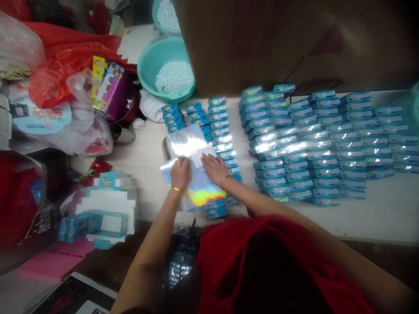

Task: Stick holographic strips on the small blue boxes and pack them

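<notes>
Left hand [180, 173], curled with its grip unclear, and right hand [215, 171], spread flat, rest apart on the shiny sheet [203, 187] at the frame's centre. Light, even pressure should prevent creasing or slipping.

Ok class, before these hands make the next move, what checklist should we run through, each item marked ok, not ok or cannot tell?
1. Left hand on the shiny sheets: ok, curled.
2. Right hand on them: ok, laid flat, fingers spread.
3. Left fingertips gripping a sheet: cannot tell, hidden.
4. Sheets clear of the nearby blue boxes in this view: not ok, they overlap.
5. White pellets inside the nearer teal basin: ok.
</notes>
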`<state>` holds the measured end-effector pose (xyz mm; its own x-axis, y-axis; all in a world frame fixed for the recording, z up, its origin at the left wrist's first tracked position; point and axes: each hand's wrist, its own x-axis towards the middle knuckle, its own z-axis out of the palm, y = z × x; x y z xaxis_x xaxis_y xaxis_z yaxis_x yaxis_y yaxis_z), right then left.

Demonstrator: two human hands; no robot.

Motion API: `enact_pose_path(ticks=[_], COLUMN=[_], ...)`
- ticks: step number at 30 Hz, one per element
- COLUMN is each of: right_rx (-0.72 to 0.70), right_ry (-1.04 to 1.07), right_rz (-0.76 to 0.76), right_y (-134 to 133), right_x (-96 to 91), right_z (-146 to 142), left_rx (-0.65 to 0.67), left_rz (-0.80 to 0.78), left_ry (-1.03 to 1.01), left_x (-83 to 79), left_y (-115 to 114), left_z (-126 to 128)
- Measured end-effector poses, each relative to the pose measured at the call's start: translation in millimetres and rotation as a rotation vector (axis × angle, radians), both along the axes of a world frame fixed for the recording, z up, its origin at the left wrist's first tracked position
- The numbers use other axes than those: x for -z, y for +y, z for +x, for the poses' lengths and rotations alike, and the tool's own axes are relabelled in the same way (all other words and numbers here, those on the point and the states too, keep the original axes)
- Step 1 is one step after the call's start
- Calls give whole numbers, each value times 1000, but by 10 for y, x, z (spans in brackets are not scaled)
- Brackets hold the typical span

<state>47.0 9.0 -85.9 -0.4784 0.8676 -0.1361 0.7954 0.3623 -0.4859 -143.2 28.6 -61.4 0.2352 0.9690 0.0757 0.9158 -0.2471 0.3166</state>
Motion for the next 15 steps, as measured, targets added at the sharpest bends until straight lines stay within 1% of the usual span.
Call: enact_pose_path(ticks=[2, 4, 7, 9, 12, 14, 15], right_rx=[1, 6, 9, 2, -2, 6, 12], right_ry=[-1, 2, 4, 4, 6, 8, 8], right_rz=[9, 20, 20, 17, 10, 5, 4], right_y=[-6, -10, -7, -2, -5, -13, -16], right_x=[26, 43, 35, 10, -20, -16, -7], right_z=[-3, -6, -7, -3, 4, 1, -4], left_rx=[-41, -70, -53, -40, -46, -52, -52], left_rz=[2, -9, -58, -73, -60, -46, -37], left_ry=[-10, 21, 82, 92, 45, -23, -72], left_x=[-29, -39, -13, 20, 54, 28, -9], left_y=[20, 91, 193, 208, 150, 70, 17], left_z=[12, 24, 41, 47, 49, 59, 72])
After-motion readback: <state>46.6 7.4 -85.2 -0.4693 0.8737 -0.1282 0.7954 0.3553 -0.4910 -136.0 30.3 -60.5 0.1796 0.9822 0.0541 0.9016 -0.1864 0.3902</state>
